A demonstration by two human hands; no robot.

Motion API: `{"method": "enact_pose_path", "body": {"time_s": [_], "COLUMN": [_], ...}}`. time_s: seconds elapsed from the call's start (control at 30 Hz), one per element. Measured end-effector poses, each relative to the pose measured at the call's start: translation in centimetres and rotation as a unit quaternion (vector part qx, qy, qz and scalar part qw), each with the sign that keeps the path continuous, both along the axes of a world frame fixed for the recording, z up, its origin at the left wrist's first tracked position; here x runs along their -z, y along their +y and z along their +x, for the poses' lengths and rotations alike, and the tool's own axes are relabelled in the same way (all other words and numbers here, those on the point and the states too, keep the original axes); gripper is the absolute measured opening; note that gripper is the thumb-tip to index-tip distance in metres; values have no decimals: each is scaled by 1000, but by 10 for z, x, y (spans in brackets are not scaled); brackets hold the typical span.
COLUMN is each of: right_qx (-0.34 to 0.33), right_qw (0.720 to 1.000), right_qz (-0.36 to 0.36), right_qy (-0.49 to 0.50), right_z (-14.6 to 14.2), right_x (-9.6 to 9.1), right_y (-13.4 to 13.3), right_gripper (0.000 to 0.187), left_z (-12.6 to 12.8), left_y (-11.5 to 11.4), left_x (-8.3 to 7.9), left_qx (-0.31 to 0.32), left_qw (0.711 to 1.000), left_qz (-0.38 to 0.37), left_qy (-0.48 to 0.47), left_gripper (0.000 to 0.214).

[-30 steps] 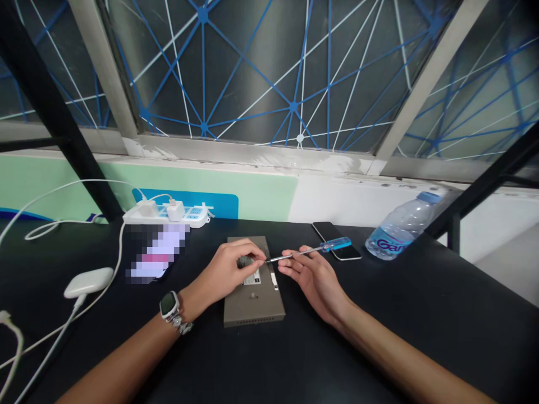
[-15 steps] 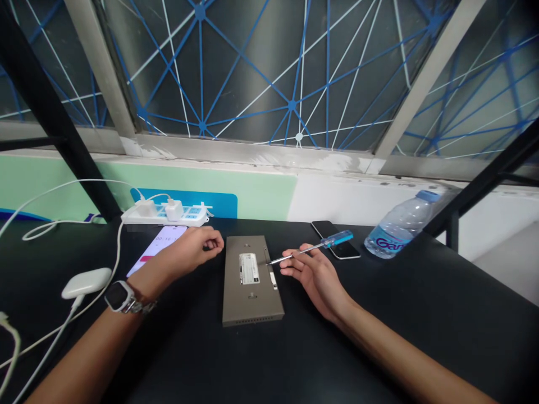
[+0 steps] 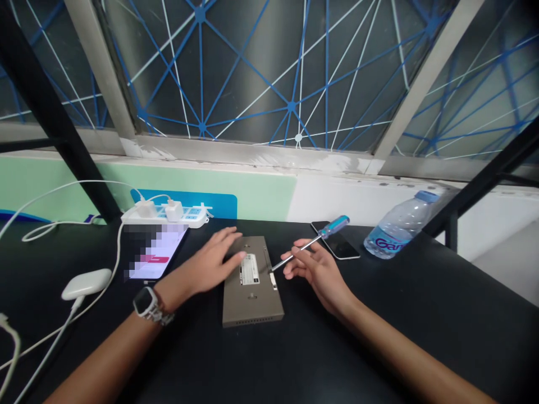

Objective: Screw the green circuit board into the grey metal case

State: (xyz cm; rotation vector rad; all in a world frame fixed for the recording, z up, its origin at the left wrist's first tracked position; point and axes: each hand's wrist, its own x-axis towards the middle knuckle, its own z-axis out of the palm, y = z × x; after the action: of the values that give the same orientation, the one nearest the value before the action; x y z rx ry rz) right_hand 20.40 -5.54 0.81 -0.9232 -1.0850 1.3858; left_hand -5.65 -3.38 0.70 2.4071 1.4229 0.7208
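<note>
A flat grey metal box [image 3: 252, 294] with a white label lies on the black table [image 3: 379, 314]. My left hand [image 3: 208, 264] rests flat on the box's far left part, fingers stretched out, a watch on the wrist. My right hand [image 3: 314, 269] holds a screwdriver [image 3: 311, 241] with a clear blue handle by its metal shaft. The tip touches the box's right edge and the handle tilts up to the right.
A lit phone [image 3: 155, 255] lies left of the box, a white power strip [image 3: 166, 213] with plugs behind it. White cables and a white charger [image 3: 86, 282] sit at the far left. A dark phone [image 3: 337, 242] and a lying water bottle [image 3: 398, 227] are at the right.
My left hand went from the box to the lit phone and came back to lie flat on the box. The screwdriver handle has tilted upward.
</note>
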Motion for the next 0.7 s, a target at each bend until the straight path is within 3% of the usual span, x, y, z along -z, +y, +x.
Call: {"method": "enact_pose_path", "body": {"time_s": [0.1, 0.2, 0.27, 0.4, 0.47, 0.57, 0.7], "right_qx": [-16, -12, 5, 29, 31, 24, 59], "right_qw": [993, 958, 901, 724, 655, 600, 585], "right_qz": [15, 52, 90, 106, 100, 102, 187], "right_qy": [-112, -281, -423, -681, -748, -793, -787], "right_z": [7, 15, 19, 20, 19, 18, 16], "right_x": [-3, -1, 1, 0, -2, -5, -6], "right_y": [5, 9, 10, 7, 3, -2, -5], "right_gripper": [33, 30, 28, 26, 23, 21, 25], "left_z": [22, 33, 35, 37, 38, 39, 38], "left_y": [-11, -14, -14, -14, -14, -15, -15], "left_x": [16, 25, 28, 29, 29, 28, 25], "left_qx": [16, 19, 14, -13, -17, -13, -23], "left_qw": [999, 999, 998, 997, 996, 995, 993], "left_qz": [-35, -51, -59, -67, -72, -82, -97], "left_qy": [14, 0, -17, -47, -53, -61, -68], "left_gripper": [59, 58, 55, 60, 62, 59, 60]}}
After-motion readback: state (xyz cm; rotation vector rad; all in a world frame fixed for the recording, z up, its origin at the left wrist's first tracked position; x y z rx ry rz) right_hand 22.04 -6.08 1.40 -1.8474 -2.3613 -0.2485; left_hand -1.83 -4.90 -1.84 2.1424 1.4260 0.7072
